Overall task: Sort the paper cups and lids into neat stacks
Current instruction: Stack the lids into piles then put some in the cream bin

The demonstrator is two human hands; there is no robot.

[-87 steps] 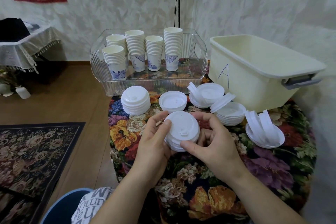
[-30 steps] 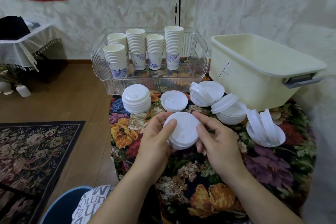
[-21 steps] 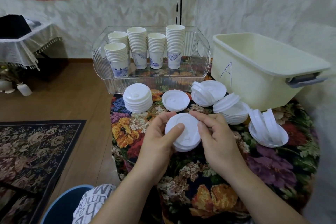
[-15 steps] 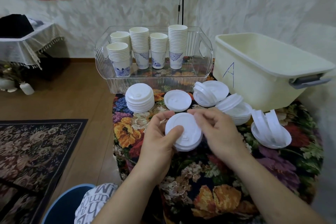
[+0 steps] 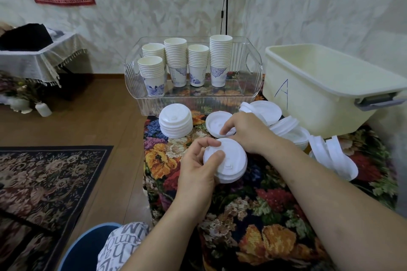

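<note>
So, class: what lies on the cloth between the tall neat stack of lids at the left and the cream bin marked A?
In the head view, between the neat lid stack and the cream bin lie an upturned lid, touched by the right hand, and leaning, untidy lids.

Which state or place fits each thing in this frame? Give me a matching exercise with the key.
Things:
1. paper cup stacks
2. cream bin
3. left hand
4. right hand

States or places:
A. marked with a blue letter A
B. grips a small lid stack
C. inside the clear tray
D. fingertips on an upturned lid

Pairs: 1-C, 2-A, 3-B, 4-D
</note>
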